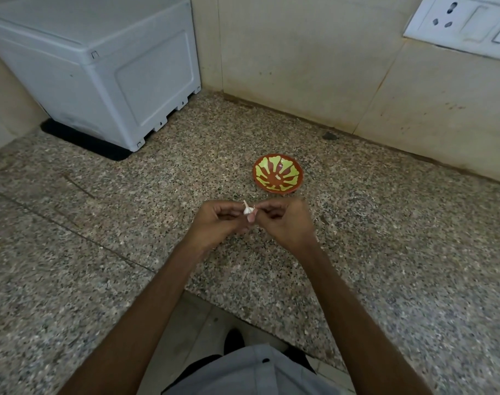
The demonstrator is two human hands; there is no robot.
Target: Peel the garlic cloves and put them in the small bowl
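Note:
A small white garlic clove (247, 210) with a pointed papery tip is held above the speckled stone counter (129, 229). My left hand (217, 223) pinches it between thumb and fingers. My right hand (285, 222) meets it from the right, its fingertips pinching the clove's skin. Just beyond the hands, slightly to the right, stands the small bowl (277, 173), red-orange with a yellow-green petal pattern; a small pale piece (277, 177) lies at its centre.
A white plastic appliance (100, 61) on a black mat occupies the back left corner. Beige tiled walls close the back, with a white socket plate (465, 21) at the upper right. The counter's front edge (243, 312) cuts inward near my body.

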